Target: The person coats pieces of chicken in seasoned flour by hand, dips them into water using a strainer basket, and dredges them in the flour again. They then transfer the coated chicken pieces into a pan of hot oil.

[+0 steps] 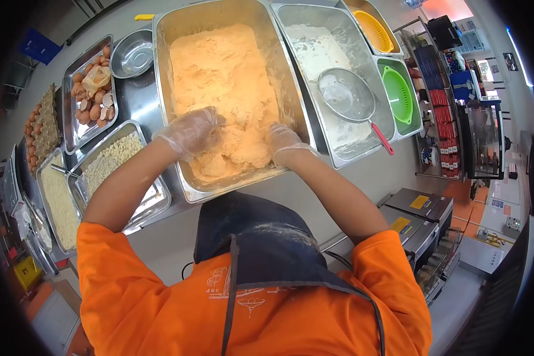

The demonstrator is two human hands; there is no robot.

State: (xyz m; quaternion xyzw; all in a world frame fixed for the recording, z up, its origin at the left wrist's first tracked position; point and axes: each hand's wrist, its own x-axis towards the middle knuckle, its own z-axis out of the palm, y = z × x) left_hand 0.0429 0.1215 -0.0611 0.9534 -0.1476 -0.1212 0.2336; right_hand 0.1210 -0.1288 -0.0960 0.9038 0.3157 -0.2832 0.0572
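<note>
A mass of orange dough fills much of a deep metal tray in front of me. At the tray's near left part, my left hand, in a clear plastic glove, is curled with its fingertips against the dough. My right hand, gloved the same way, is at the near right, its curled fingers pressed to the dough's side. Between the two hands the dough is lumpy and torn. Farther back its surface is flatter.
On the right, a floury metal tray holds a sieve with a red handle, beside green and orange baskets. On the left are a metal bowl, eggshells, an egg carton and a tray of pale crumbs.
</note>
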